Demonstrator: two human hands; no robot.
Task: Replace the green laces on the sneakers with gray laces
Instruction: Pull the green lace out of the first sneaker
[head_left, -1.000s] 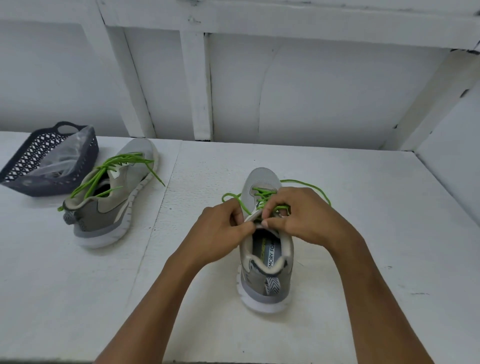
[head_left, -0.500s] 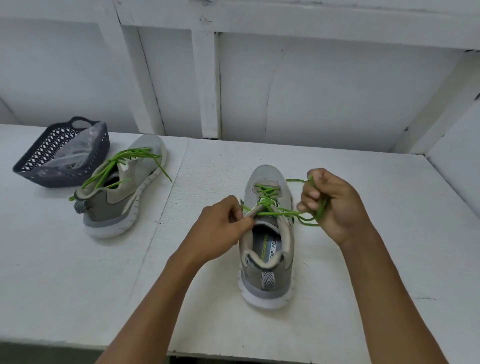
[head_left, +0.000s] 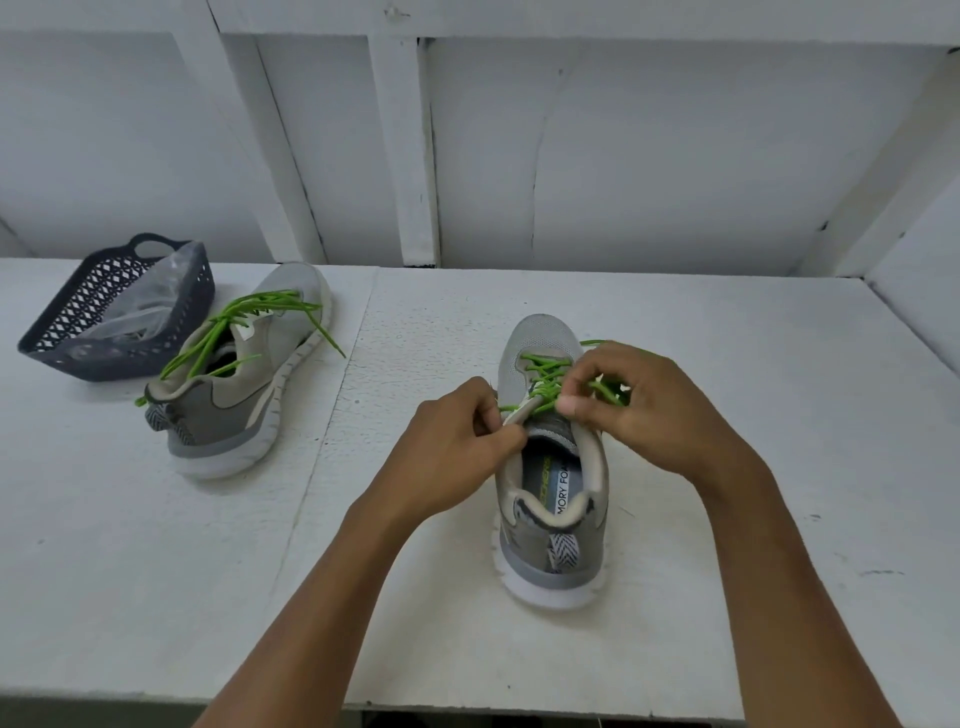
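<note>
Hands both on the near sneaker (head_left: 550, 499), which stands mid-surface (head_left: 156, 571), heel toward camera. Left hand (head_left: 457, 447) pinches its upper edge by the top eyelets. Right hand (head_left: 644, 410) pinches the green lace (head_left: 543, 374) over the eyelets, slack bunched in curled fingers. Second sneaker (head_left: 244, 395), loosened laces (head_left: 234, 322) also green, far left, just beside dark mesh basket (head_left: 119, 312) with clear plastic bag (head_left: 140, 306) inside.

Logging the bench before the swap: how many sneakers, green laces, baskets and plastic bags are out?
Sneakers: 2
Green laces: 2
Basket: 1
Plastic bag: 1
Total: 6
</note>
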